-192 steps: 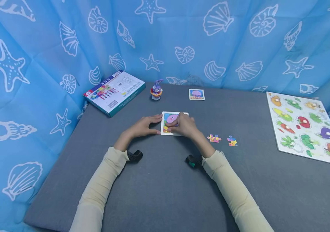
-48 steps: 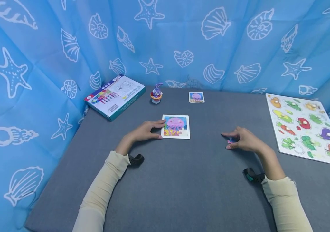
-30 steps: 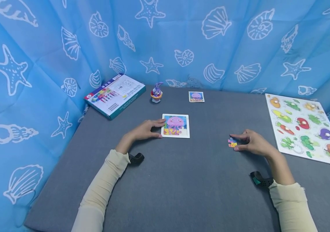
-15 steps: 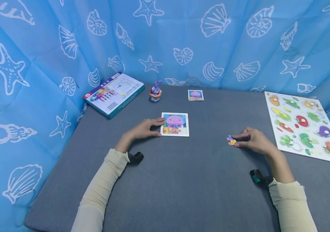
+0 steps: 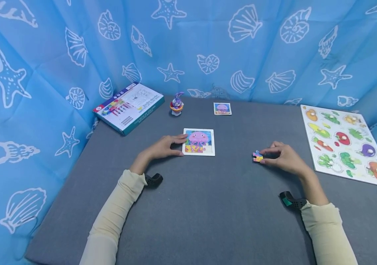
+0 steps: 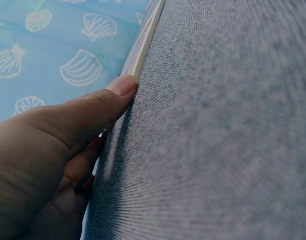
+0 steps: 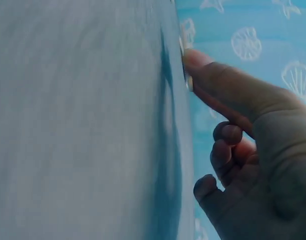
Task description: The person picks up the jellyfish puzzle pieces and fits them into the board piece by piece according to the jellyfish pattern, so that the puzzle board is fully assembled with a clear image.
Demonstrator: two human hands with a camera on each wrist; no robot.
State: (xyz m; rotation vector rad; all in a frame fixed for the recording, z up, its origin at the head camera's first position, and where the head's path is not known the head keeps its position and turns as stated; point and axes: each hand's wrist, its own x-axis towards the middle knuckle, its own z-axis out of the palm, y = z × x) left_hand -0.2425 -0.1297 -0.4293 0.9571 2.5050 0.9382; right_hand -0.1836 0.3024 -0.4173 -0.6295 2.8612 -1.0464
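Observation:
In the head view a square jigsaw board with a white frame and a pink jellyfish picture lies mid-table, a pale gap at its lower right. My left hand rests at the board's left side, with fingertips on its edge and the thumb against the frame near the corner. Off to the right, my right hand pinches a small jigsaw piece, blue, pink and yellow, between thumb and index finger. The right wrist view shows that pinch from the side, with the other fingers loosely curled and most of the piece hidden.
A jellyfish picture card lies behind the board, beside a purple bunny figurine. At the back left is a flat box. A vegetable puzzle board covers the right side. Blue shell-print curtain borders the grey table.
Earlier two loose pieces lay right of the board; one has left that spot. My right hand moved there from the board, took the other, and now carries it slightly left. My left hand stayed put.

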